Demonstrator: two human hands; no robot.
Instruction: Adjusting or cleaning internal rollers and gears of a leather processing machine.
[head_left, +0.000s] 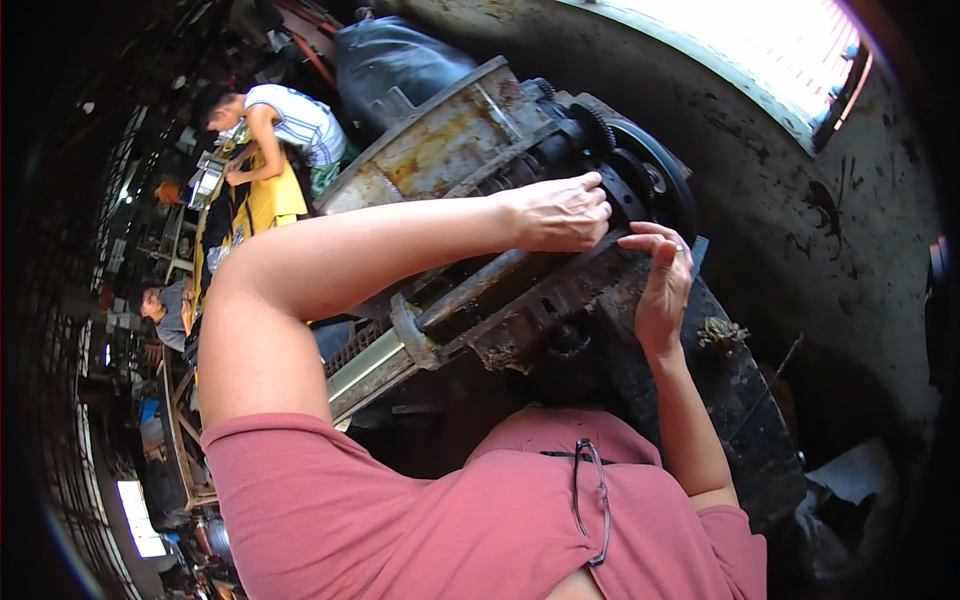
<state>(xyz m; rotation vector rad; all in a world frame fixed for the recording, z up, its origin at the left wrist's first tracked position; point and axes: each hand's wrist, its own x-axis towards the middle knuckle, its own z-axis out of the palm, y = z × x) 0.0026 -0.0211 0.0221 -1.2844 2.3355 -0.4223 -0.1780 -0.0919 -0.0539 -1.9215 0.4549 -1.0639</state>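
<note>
Grimy, rust-streaked metal machine (425,150) stretches left of its black, toothed gears (597,132). Just below them, the left hand (562,213) curls; any grip is hidden. Lower right of them, the right hand (663,288) looks loosely uncurled. Turning gears could pinch either hand.

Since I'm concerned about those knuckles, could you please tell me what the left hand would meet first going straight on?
Probably the dark round hub just beyond the left hand, though depth there is unclear.
</note>
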